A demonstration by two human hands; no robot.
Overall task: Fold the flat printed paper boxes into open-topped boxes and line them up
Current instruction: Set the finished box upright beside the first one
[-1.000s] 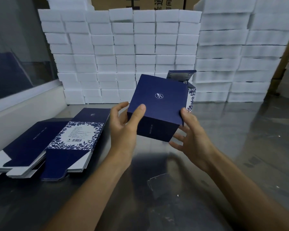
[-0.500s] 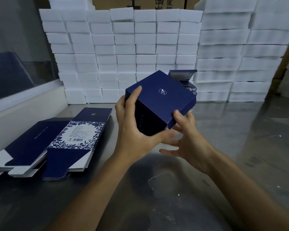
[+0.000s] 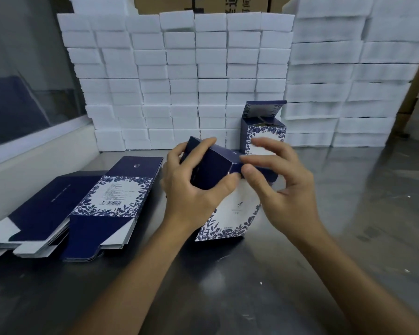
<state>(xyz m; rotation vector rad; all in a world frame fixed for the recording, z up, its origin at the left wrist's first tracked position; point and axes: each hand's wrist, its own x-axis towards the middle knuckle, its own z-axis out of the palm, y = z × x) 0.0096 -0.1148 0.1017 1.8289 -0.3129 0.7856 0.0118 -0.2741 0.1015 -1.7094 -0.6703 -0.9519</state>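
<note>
While my left hand [image 3: 194,189] grips the navy end of the box [image 3: 224,197] above the worktop [image 3: 348,238], my right hand [image 3: 273,180] pinches its bottom flap. If I push crookedly, the flap may crease or spring open; the finished box [image 3: 264,136] stands just behind.

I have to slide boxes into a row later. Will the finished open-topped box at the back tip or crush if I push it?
The open-topped box is tall with a raised lid flap, so a high push would probably tip it. It looks like thin hollow card, likely light, and apt to dent if squeezed. On the shiny metal table it should slide easily.
</note>
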